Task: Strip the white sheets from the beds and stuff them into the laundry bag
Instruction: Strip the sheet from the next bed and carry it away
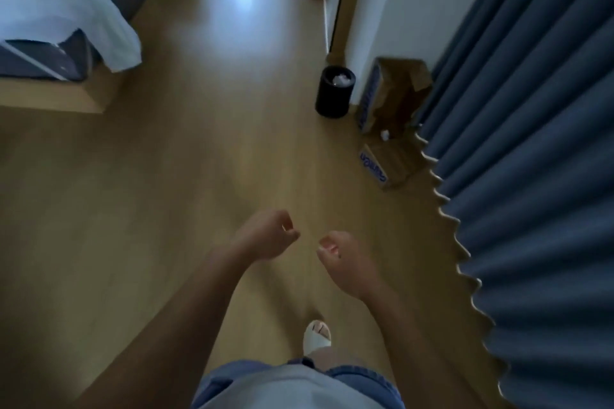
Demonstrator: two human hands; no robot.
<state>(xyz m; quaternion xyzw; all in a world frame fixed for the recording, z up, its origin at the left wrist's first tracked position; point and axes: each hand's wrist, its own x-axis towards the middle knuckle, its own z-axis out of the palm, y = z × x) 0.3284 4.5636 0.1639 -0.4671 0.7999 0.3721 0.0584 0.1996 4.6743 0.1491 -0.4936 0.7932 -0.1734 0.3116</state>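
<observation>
A white sheet (63,0) hangs rumpled over the corner of a bed (50,60) at the upper left, on a wooden bed base. My left hand (265,236) and my right hand (345,259) are held in front of me over the wooden floor, both loosely curled with nothing in them. They are far from the bed. No laundry bag is in view.
A black waste bin (334,91) stands by the wall, next to an open cardboard box (392,93) and a smaller box (382,164). Blue curtains (531,143) run down the right side. My sandalled foot (317,337) steps on the wooden floor (199,159).
</observation>
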